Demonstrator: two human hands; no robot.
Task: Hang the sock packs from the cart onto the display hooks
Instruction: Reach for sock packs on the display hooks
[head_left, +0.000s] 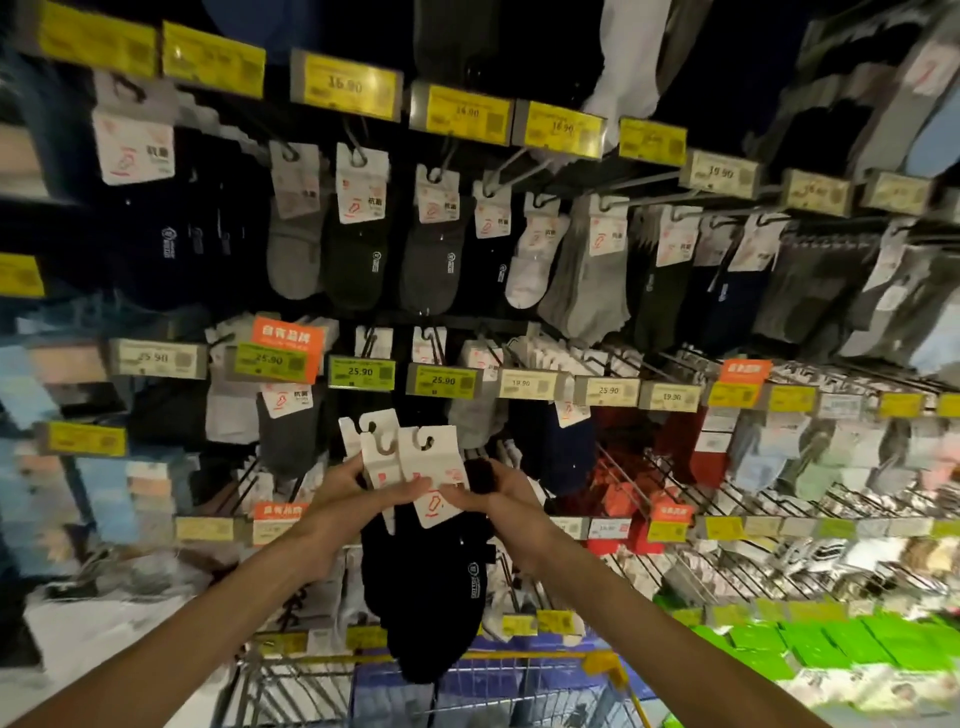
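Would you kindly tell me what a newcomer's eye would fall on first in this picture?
First, the two hands at centre: the left hand and right hand hold a bunch of black sock packs by their white hooked header cards, above the wire cart. Next, rows of yellow price tags across the wall of hanging socks, with an orange tag at middle left. Bright green packs stand out at lower right.

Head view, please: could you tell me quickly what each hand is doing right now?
Left hand: closed, gripping the white header cards of the black sock packs.
Right hand: closed, holding the same packs at the front card.
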